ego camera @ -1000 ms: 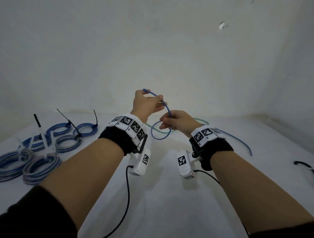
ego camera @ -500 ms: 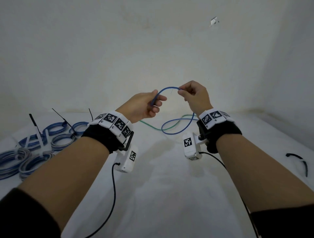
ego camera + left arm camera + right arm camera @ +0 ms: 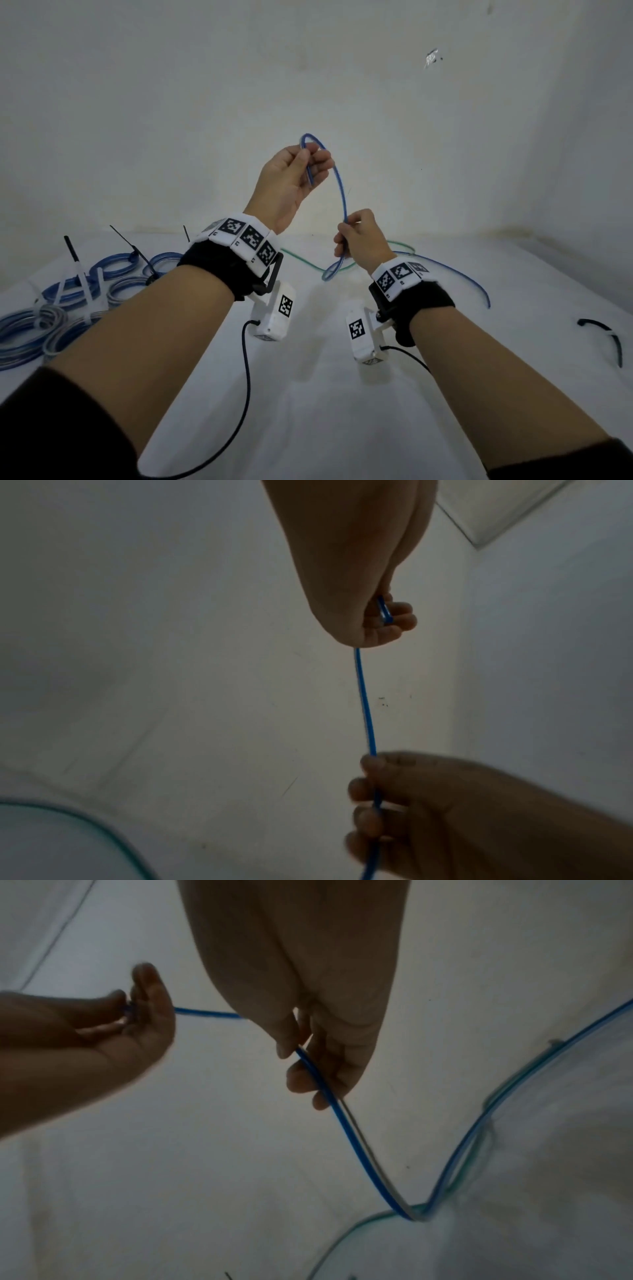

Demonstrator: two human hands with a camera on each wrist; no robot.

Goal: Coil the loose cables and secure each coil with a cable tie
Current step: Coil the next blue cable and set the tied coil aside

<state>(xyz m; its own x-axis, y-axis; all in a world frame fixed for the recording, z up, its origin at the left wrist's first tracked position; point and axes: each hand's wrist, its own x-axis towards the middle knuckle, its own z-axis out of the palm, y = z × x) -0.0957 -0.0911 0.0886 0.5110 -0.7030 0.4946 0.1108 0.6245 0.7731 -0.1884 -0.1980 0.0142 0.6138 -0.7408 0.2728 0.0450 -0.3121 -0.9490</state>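
Note:
A thin blue cable (image 3: 340,185) arcs through the air between both hands above the white table (image 3: 325,394). My left hand (image 3: 301,164) is raised and pinches the cable's end, bent into a small loop at the top; the left wrist view shows the cable (image 3: 365,702) running down from the left hand (image 3: 380,620). Lower and to the right, my right hand (image 3: 352,236) grips the cable further along. Seen from the right wrist, the cable (image 3: 342,1123) leaves the right hand (image 3: 315,1064) and trails onto the table. Its free tail (image 3: 455,274) curves right.
A loose green cable (image 3: 301,262) lies on the table behind the hands. Several tied blue coils (image 3: 51,308) with cable ties sticking up sit at the left. A black cable tie (image 3: 606,335) lies at the far right. A wall stands close behind.
My left hand has risen with the cable end. My right hand has dropped from beside it to lower on the cable, so the span between them now runs steeply downward.

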